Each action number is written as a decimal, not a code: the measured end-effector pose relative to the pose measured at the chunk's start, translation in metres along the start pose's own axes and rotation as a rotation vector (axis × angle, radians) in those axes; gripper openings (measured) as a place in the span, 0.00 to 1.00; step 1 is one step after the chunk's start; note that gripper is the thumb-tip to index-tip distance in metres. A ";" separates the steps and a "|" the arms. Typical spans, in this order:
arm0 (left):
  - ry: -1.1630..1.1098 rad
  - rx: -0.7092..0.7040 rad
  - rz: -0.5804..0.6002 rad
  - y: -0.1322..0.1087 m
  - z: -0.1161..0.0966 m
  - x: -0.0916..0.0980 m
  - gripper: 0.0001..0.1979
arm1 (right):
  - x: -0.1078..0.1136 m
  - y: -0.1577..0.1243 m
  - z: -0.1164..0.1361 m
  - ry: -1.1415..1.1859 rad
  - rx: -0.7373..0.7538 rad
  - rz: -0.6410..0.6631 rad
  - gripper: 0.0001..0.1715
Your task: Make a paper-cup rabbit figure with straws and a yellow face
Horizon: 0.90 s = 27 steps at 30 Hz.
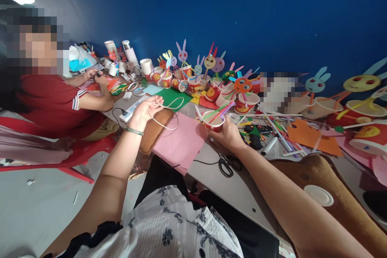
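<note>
My left hand [147,109] is turned palm up over the table, a bracelet on its wrist. A thin cream cord [165,124] loops across its fingers and hangs in loose curves above a pink paper sheet [184,139]. My right hand [229,135] is closed around a red and white paper cup [213,123]. Green, red and purple sticks, like straws or pipe cleaners, lean out of the cup's top. Black-handled scissors [226,167] lie on the table just below my right hand. A brown cushion-like item [161,129] lies partly under the pink sheet.
Paper cups with rabbit-face cutouts [209,61] line the blue wall. Orange paper [314,135], straws and markers [270,146] litter the right side. A power strip [131,112] lies beyond my left hand. A co-worker in a red shirt [51,100] sits at left, hands over paper.
</note>
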State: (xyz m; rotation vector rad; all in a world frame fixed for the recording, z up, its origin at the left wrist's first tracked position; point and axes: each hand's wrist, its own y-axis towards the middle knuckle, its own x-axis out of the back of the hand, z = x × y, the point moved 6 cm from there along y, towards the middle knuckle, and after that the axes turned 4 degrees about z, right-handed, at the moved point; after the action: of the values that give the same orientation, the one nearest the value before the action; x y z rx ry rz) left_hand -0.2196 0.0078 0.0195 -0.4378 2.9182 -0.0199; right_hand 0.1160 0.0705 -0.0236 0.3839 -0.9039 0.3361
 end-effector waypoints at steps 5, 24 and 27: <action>0.103 0.051 0.101 0.003 -0.037 -0.011 0.21 | 0.000 0.000 -0.001 0.007 -0.005 0.000 0.34; 0.016 -0.688 -0.097 0.022 -0.146 -0.057 0.06 | -0.003 0.002 -0.006 -0.019 0.032 -0.040 0.34; 0.111 -0.771 -0.035 0.028 -0.186 -0.072 0.13 | -0.002 0.002 -0.004 -0.016 0.029 -0.031 0.35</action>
State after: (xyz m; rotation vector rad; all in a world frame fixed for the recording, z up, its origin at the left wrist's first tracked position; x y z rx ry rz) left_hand -0.1953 0.0530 0.2146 -0.6007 2.9159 1.1269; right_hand 0.1169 0.0739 -0.0277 0.4274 -0.9088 0.3184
